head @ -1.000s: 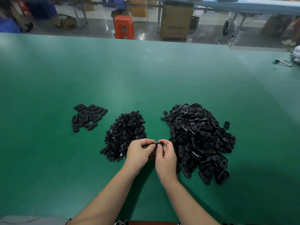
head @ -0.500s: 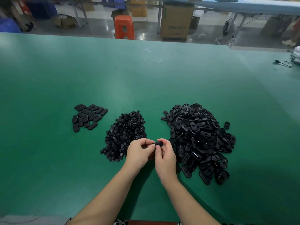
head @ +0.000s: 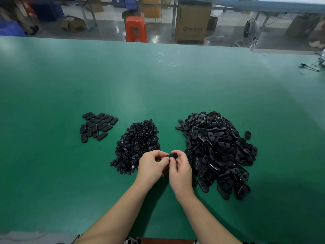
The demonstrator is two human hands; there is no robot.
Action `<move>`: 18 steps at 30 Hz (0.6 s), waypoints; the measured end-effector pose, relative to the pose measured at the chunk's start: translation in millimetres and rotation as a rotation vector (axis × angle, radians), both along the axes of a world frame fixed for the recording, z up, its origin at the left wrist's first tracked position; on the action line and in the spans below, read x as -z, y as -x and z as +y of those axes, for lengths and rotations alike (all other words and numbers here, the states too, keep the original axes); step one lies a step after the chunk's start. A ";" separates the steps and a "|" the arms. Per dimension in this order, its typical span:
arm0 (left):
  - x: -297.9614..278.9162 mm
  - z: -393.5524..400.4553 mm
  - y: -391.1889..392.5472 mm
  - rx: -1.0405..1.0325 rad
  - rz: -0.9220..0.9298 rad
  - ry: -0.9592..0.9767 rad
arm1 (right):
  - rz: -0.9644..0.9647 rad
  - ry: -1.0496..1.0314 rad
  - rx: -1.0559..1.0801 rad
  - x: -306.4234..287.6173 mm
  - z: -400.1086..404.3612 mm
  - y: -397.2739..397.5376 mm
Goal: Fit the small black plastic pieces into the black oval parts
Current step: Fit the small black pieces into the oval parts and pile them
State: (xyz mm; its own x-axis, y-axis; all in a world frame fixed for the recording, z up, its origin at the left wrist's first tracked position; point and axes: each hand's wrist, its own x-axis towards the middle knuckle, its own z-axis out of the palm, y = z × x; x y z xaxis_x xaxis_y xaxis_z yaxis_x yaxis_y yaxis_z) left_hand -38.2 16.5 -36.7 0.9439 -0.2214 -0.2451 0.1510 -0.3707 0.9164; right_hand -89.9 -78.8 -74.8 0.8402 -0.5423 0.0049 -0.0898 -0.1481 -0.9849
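My left hand [head: 152,166] and right hand [head: 181,169] are together just above the green table [head: 158,88], fingers curled, and both pinch one black oval part [head: 172,155] between the fingertips. The part sits at the top of both hands, approx. in the gap between the two big heaps. If a small piece is already inside it, I cannot tell; the fingers cover most of it.

Just to the left of my left hand lies the heap of small black pieces [head: 136,147]; its near edge is partly behind my knuckles. To the right of my right hand is the bigger heap of oval parts [head: 218,150], many w/ a hole visible. One oval [head: 247,135] lies alone beside this heap, on its right. Further left, apart from the small pieces, a flat group of ovals [head: 97,125] lies in rows.

Behind the table, on the floor, stand an orange stool [head: 136,29] and a cardboard box [head: 192,23].
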 end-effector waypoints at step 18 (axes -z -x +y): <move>0.8 -0.5 -0.1 -0.009 0.030 0.033 | 0.004 -0.020 0.014 4.1 1.1 -1.9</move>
